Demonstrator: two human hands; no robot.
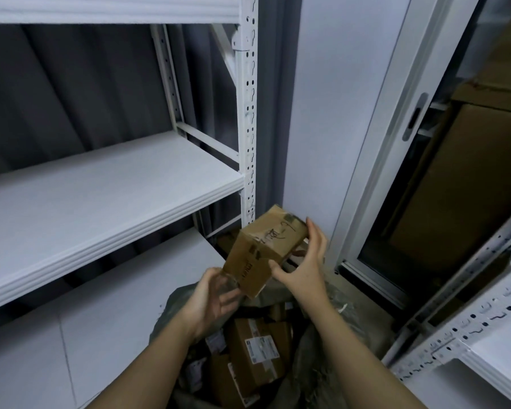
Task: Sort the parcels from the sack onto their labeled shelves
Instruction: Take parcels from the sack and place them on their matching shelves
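Observation:
A small brown cardboard parcel (263,249) with handwriting on its taped top is held tilted above the sack. My right hand (304,267) grips its right side, thumb on the near face and fingers over the far end. My left hand (216,296) cups its lower left corner from beneath. Below, the grey sack (331,317) stands wide, holding several more brown parcels (257,352) with white labels. The white metal shelf (101,190) lies to the left at chest height, bare.
The rack's perforated upright (248,113) rises just behind the parcel. A lower shelf board (106,290) sits left of the sack. A second white rack (484,335) is at the right. A sliding door frame (396,143) with big cartons (469,187) behind stands at the right.

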